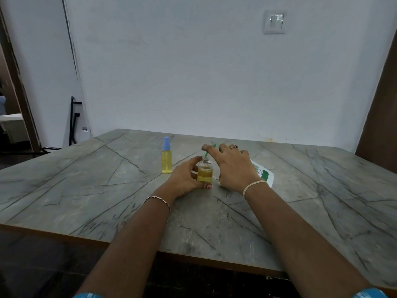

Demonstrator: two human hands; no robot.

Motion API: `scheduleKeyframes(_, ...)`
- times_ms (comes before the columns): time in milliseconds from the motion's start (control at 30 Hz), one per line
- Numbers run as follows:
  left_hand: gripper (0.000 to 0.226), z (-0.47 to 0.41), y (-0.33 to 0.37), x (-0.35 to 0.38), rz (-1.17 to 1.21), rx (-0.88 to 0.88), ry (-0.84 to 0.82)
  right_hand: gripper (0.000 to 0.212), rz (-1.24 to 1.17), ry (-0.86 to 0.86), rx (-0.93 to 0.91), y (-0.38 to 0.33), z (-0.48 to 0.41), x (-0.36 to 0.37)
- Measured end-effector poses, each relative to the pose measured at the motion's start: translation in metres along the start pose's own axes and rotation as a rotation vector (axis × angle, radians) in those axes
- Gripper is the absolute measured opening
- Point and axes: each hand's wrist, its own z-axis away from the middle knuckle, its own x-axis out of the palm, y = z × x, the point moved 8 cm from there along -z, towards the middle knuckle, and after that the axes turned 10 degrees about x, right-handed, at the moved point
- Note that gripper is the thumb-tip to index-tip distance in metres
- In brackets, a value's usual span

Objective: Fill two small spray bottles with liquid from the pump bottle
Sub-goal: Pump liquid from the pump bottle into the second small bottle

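Observation:
A small clear spray bottle [205,173], uncapped and about half full of yellow liquid, stands on the grey marble-pattern table [107,190]. My left hand [186,179] grips it from the left side. My right hand [233,166] grips the top of the white pump bottle [263,173], which leans over to the right behind the hand. Its green nozzle [208,153] points down at the small bottle's open neck, with my index finger lying over it. A second spray bottle [167,161], full of yellow liquid and fitted with a blue cap, stands upright to the left.
A small white part [216,179] lies on the table under my right hand; I cannot make out what it is. A plain wall with a switch plate [274,21] rises behind the table. The table's front edge [193,257] runs below my forearms.

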Motion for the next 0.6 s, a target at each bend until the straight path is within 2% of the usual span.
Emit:
scheduleKeyframes(133, 0.094, 0.0012, 0.002, -0.0018, -0.018, 0.002, 0.009, 0.092, 0.019, 0.011, 0.016, -0.0022, -0.0015, -0.0008)
scheduleKeyframes(333, 0.091, 0.0014, 0.0028, -0.0021, -0.02, 0.018, 0.011, 0.075, 0.099, 0.044, 0.05, -0.0046, -0.0022, -0.0034)
scheduleKeyframes(600, 0.093, 0.0032, 0.0053, -0.002, -0.01, 0.016, 0.015, 0.076, 0.117, 0.08, 0.024, -0.0058, -0.0018, -0.0013)
